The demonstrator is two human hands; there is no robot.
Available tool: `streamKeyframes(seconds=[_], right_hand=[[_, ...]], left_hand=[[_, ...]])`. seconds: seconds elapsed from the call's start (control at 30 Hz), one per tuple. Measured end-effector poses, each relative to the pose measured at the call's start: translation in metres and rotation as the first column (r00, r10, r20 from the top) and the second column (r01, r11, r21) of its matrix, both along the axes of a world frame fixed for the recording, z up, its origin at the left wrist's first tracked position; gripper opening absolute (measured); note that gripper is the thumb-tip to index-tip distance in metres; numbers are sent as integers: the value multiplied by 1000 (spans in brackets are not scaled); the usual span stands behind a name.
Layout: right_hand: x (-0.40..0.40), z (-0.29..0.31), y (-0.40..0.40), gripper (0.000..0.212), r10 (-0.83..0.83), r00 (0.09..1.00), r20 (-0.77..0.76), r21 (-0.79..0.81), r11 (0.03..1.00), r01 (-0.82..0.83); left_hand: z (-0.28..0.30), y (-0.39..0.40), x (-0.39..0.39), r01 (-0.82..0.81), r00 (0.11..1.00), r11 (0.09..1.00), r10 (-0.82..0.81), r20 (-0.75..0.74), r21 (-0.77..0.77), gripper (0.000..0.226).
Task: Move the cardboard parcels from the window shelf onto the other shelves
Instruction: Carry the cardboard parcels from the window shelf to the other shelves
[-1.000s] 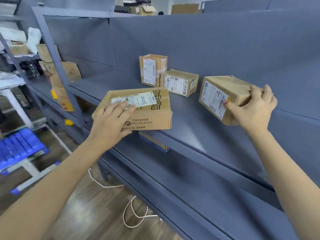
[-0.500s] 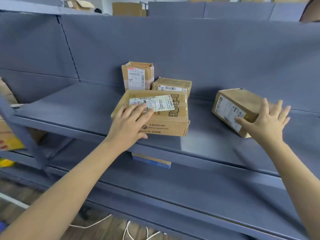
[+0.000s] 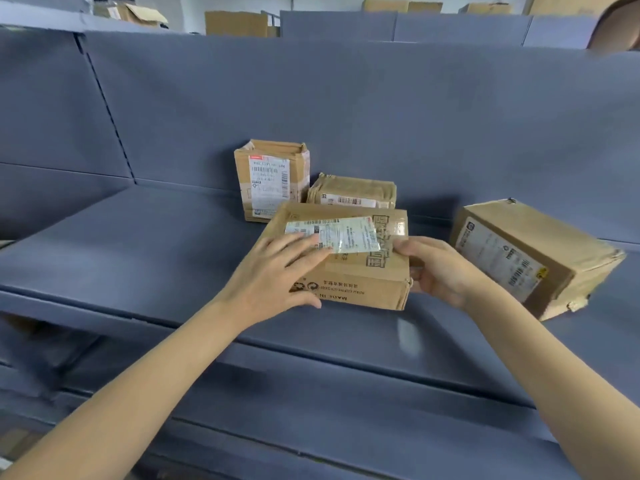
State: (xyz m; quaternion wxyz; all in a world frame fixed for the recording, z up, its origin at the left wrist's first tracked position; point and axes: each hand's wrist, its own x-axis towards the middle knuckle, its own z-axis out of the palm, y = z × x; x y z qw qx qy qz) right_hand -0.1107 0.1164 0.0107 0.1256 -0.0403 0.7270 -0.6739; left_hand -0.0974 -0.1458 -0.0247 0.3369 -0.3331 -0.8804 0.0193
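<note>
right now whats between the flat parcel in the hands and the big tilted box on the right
In the head view only the right hand lies between the flat parcel and the tilted box; behind it, bare grey shelf.

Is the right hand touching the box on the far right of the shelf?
No, the right hand grips the middle box; the right-most box sits apart.

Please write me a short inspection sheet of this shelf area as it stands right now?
Surface: grey metal shelf, with a lower shelf level below.
Job's things: flat parcel at the front; upright parcel and low parcel behind it; tilted parcel to the right, apart from the others.
Clutter: nothing seen.
Hands: left hand rests on the flat parcel's top and label; right hand grips its right end.
Cables: nothing seen.
Surroundings: grey back panel; cardboard boxes beyond the top.
</note>
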Motion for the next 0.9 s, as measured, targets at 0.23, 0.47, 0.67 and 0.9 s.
streamKeyframes(seconds=[0.23,0.47,0.67,0.9], right_hand=[[-17,0,7,22,9,1000,-13,-58,998,-10],[-10,-4,-21,41,59,998,20,-64,996,-57],[-5,-5,-65,22,-29,999,38,-95,995,33],[0,-5,-97,12,-174,985,-13,-22,985,173]], left_hand=[[19,-24,-23,-406,816,710,-3,578,576,73],[23,-37,-49,-645,505,318,-505,700,695,49],[37,-58,-53,-668,388,270,-670,633,694,31],[32,-76,-43,-631,392,268,-700,597,728,20]])
